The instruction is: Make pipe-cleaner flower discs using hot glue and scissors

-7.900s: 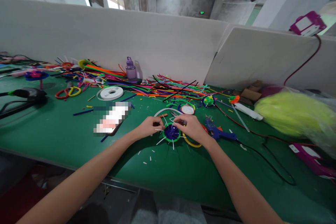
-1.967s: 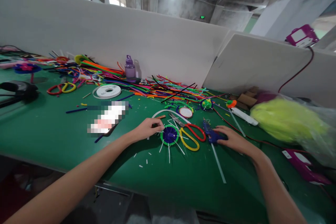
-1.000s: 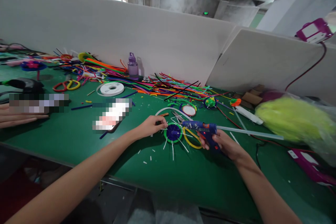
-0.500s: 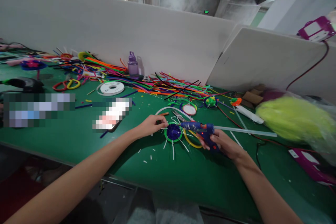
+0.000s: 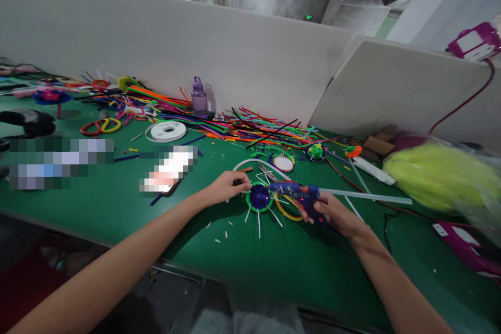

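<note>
My right hand (image 5: 326, 211) is wrapped round a blue hot glue gun (image 5: 295, 190), with a long clear glue stick (image 5: 364, 196) poking from its back. The gun's nozzle points left, over a round piece with a blue middle and a green rim (image 5: 270, 207). Thin white strips (image 5: 259, 225) stick out from this piece like rays. At its upper left edge, the fingers of my left hand (image 5: 231, 186) are pinched together; what lies between them is too small to make out. Yellow-handled scissors (image 5: 287, 212) lie partly under the glue gun.
Behind lie heaps of coloured pipe cleaners (image 5: 254, 128), a purple bottle (image 5: 199, 98) and a white ribbon spool (image 5: 168, 130). More scissors (image 5: 100, 126) rest at the left. A yellow-green bundle in plastic (image 5: 438, 172) and a magenta device (image 5: 465, 248) sit at the right.
Both hands and the glue gun hold almost the same place over the round piece. At the far left edge, a black object has shifted slightly left.
</note>
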The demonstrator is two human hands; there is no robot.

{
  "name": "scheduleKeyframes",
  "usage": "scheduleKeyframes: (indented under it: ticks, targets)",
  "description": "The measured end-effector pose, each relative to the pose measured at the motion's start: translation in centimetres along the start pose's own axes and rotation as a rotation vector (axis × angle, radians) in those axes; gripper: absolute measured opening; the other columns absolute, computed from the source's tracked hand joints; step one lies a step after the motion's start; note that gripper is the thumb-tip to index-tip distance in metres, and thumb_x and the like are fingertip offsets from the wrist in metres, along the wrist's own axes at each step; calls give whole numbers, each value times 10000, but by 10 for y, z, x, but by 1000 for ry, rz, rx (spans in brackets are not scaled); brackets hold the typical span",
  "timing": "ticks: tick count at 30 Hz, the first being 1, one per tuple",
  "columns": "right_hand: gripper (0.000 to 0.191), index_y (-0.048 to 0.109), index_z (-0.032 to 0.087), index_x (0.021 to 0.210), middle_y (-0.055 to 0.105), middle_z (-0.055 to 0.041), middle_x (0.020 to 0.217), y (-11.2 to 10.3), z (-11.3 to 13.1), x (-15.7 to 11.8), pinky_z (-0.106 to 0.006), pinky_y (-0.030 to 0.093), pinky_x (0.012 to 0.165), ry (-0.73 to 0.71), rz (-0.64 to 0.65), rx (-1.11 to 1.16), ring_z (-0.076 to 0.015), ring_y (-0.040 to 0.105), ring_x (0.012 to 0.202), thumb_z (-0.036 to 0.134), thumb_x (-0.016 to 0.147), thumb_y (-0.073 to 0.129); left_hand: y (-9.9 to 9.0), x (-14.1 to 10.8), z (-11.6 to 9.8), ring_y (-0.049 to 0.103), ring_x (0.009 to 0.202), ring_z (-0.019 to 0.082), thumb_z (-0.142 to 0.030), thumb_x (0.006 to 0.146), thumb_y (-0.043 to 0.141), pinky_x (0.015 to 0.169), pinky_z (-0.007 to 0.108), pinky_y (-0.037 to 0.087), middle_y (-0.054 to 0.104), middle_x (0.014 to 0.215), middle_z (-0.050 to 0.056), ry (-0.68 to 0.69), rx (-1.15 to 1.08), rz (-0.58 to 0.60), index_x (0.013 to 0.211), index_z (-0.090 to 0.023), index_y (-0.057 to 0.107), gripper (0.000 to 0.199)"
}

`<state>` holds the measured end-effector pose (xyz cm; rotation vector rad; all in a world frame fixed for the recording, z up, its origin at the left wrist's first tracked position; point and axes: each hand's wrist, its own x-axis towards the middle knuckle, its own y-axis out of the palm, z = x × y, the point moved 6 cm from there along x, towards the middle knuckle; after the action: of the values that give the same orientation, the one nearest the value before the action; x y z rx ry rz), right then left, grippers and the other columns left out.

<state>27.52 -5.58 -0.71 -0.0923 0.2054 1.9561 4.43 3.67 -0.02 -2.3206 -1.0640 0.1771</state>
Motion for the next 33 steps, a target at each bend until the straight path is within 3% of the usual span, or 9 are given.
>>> scheduleKeyframes:
  ticks: [18,33]
  targets:
    - [562,625,91,993,621,-81,784,-2,-3,0,-245,406,551,33,-28,-56,-137,529,611,530,649,690,0,-1,-1,471,591,96,-372,832,495,559,211,351,535,644,1,11,16,3,747,-142,579,259]
    - [518,628,111,965,628,-72,772,-2,-2,3,-255,407,557,-10,-51,-38,-132,515,577,519,652,691,1,-1,-2,473,608,108,-390,844,472,583,211,353,545,677,12,59,47,12,757,-154,568,269]
